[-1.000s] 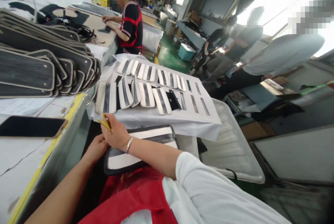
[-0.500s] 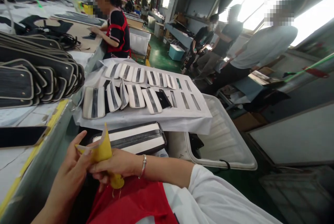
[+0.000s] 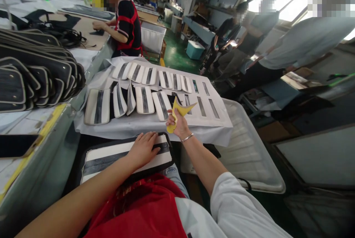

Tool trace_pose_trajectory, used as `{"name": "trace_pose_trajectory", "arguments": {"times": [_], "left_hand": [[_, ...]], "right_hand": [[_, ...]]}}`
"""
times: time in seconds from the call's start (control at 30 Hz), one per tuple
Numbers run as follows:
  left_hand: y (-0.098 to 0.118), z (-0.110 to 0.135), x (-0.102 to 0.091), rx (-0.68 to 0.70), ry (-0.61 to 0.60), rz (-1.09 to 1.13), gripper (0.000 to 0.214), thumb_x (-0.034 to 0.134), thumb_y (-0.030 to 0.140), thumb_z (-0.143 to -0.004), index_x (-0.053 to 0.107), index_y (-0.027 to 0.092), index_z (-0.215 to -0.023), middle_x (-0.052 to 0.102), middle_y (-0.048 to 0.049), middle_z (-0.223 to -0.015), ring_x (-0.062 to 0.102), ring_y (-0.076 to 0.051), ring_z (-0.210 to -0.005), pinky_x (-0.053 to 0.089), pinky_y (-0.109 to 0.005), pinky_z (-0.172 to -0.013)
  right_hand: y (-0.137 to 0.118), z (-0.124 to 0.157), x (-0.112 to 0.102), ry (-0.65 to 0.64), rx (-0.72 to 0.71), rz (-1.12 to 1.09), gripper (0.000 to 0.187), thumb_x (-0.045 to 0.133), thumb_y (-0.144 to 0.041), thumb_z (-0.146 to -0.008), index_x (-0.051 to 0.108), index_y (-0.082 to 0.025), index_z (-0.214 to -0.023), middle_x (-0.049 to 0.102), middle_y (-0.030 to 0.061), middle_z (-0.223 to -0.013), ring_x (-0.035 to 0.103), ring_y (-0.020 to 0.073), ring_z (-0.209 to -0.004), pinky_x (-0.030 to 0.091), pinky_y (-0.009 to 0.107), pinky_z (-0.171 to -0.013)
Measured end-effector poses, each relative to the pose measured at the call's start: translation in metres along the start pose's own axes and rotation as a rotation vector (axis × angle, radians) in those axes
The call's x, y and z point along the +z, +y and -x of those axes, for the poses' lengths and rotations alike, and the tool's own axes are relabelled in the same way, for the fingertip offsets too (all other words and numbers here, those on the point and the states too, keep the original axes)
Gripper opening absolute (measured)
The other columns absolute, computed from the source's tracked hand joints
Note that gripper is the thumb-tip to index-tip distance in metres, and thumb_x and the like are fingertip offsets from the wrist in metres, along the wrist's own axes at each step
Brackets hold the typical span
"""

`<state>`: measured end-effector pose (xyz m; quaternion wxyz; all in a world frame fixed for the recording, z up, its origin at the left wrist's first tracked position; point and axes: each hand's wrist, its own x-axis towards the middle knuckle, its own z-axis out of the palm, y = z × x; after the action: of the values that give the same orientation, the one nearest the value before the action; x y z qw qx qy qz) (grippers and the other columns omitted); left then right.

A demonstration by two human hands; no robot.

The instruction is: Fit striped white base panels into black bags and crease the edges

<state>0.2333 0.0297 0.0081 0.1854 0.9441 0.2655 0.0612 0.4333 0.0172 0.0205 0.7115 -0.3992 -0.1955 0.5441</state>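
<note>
My right hand [image 3: 177, 122] grips a bent yellow sheet [image 3: 181, 110], whose pointed corners stick out above the fingers. It is held up in front of the white covered stand, near its front edge. On my lap lies a long panel [image 3: 111, 158] with white and dark grey stripes and a black border. My left hand [image 3: 144, 149] rests flat on the panel's right part, fingers stretched out and nothing in them. Several smaller striped pieces [image 3: 144, 100] are set out in two rows on the white covering [image 3: 124, 128], some leaning; the yellow sheet overlaps part of the nearer row.
Left, a workbench with a yellow edge [image 3: 52, 123] bears a stack of dark panels [image 3: 41, 71] and a flat dark rectangle [image 3: 19, 145]. A whitish plastic tub [image 3: 249, 156] stands right. A co-worker [image 3: 127, 23] works at the bench; other people [image 3: 299, 42] are at the back right.
My left hand has let go of the yellow sheet and come down onto the striped panel. My right hand has carried the sheet right and forward. The view has shifted slightly.
</note>
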Motion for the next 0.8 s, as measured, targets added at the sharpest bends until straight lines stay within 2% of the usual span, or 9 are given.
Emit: {"name": "trace_pose_trajectory", "arguments": {"times": [0.13,0.27,0.4,0.63,0.8], "left_hand": [[-0.008,-0.02,0.005,-0.005,-0.046,-0.026,0.052,0.048,0.039,-0.085,0.047,0.013,-0.13,0.052,-0.0134,-0.133,0.049,-0.027,-0.12,0.034,-0.045,-0.104],[-0.014,-0.021,0.008,0.016,-0.029,-0.014,0.054,0.047,0.043,-0.085,0.047,0.012,-0.129,0.053,-0.0148,-0.131,0.05,-0.028,-0.119,0.035,-0.044,-0.102],[-0.013,-0.02,0.01,0.012,-0.014,-0.003,0.054,0.047,0.045,-0.084,0.048,0.015,-0.129,0.054,-0.014,-0.131,0.05,-0.029,-0.118,0.035,-0.046,-0.102],[-0.011,-0.021,0.008,0.009,-0.016,-0.024,0.055,0.044,0.045,-0.086,0.045,0.014,-0.131,0.053,-0.0125,-0.132,0.049,-0.027,-0.119,0.034,-0.043,-0.101],[-0.01,-0.022,0.007,0.006,-0.033,-0.038,0.055,0.044,0.046,-0.087,0.046,0.013,-0.13,0.053,-0.0127,-0.132,0.049,-0.027,-0.118,0.034,-0.043,-0.101]], "right_hand": [[0.009,-0.016,0.005,-0.162,0.133,-0.047,0.037,0.059,-0.051,-0.079,0.055,-0.015,-0.074,0.023,-0.0105,-0.048,0.019,0.0042,-0.04,0.029,0.018,-0.044],[0.013,-0.023,0.005,-0.264,0.252,-0.003,0.038,0.058,-0.054,-0.079,0.053,-0.017,-0.073,0.021,-0.0104,-0.048,0.017,0.0048,-0.041,0.027,0.019,-0.043],[0.016,-0.024,0.003,-0.347,0.294,0.035,0.037,0.059,-0.054,-0.077,0.053,-0.017,-0.073,0.022,-0.0104,-0.048,0.018,0.0049,-0.041,0.026,0.019,-0.043],[0.011,-0.037,-0.005,-0.364,0.291,-0.066,0.035,0.06,-0.052,-0.076,0.051,-0.018,-0.073,0.019,-0.0108,-0.049,0.014,0.0047,-0.041,0.022,0.019,-0.042],[0.017,-0.036,-0.008,-0.375,0.317,-0.024,0.035,0.061,-0.052,-0.075,0.05,-0.019,-0.072,0.017,-0.0106,-0.05,0.013,0.0048,-0.041,0.021,0.02,-0.043]]}}
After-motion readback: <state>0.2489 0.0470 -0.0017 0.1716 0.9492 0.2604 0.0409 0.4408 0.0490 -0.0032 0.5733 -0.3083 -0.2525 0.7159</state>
